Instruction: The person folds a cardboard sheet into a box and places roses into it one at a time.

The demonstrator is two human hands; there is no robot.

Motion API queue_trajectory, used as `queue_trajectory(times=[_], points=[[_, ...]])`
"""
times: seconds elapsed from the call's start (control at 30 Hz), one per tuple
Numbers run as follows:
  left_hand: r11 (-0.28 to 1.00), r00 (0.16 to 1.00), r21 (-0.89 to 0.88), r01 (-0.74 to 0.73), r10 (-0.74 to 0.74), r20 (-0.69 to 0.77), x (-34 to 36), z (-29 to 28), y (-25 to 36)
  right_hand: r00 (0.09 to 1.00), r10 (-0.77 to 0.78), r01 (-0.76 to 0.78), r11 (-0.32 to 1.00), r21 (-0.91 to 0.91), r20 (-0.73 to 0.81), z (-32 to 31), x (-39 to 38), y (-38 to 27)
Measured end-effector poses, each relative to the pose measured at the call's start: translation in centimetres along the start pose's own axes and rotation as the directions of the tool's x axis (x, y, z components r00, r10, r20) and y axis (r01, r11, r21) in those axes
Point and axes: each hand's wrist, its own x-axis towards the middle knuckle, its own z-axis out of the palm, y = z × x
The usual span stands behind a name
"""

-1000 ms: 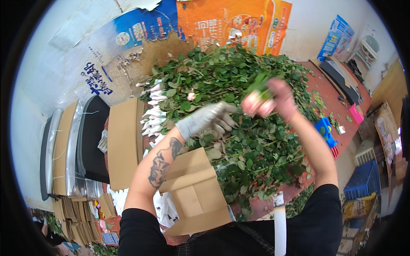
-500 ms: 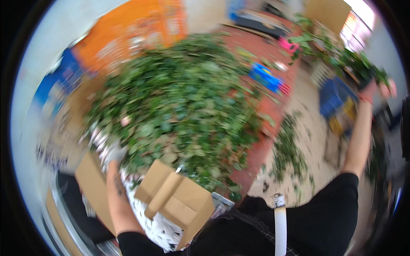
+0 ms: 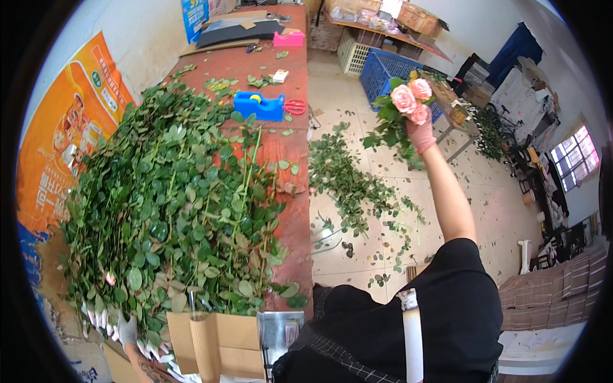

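My right hand [image 3: 421,136], in a pinkish glove, is closed round a small bunch of pink roses [image 3: 405,99], held out at arm's length over the floor. Their open heads stick up above the fist and green leaves hang beside it. My left hand [image 3: 126,328], in a pale glove, rests at the near left edge of a big heap of leafy rose stems [image 3: 159,210]. It touches or lies close to a row of white and pink wrapped heads [image 3: 101,319]; its fingers are too small and partly hidden to read. One pink bud [image 3: 110,278] pokes out of the leaves.
The heap covers most of the red table [image 3: 290,220]. A blue tape dispenser [image 3: 258,106], red-handled scissors [image 3: 294,106] and a pink dispenser [image 3: 288,39] lie farther back. An open cardboard box [image 3: 237,341] stands near me. Fallen leaves [image 3: 348,182] and blue crates [image 3: 383,71] occupy the floor.
My view has swung to the right and steadied. The bunch in my right hand now points heads-up, nearer the middle of the view. My left hand stays at the heap's near left edge.
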Motion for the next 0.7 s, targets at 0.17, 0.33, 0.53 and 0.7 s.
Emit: queue_trajectory(times=[0.17,0.33,0.53,0.7], points=[[0.998,0.995,-0.027,-0.050,0.047,-0.087,0.3,-0.2,0.5,0.978,0.119,-0.156,0.961,0.227,0.169,0.0,1.5,-0.6],[0.989,0.964,0.136,-0.060,0.093,-0.250,-3.6,-0.6,-2.9,0.939,-0.003,-0.049,0.988,0.144,0.344,3.2,3.8,-5.4],[0.949,0.986,0.305,0.075,-0.025,-0.165,-4.4,-4.3,10.0,0.500,0.115,-0.119,0.991,-0.063,0.859,9.1,5.8,-0.8],[0.913,0.949,0.375,0.160,-0.038,-0.312,-7.0,-2.5,8.4,0.809,-0.368,-0.116,0.664,0.738,0.458,-3.1,25.7,-23.7]])
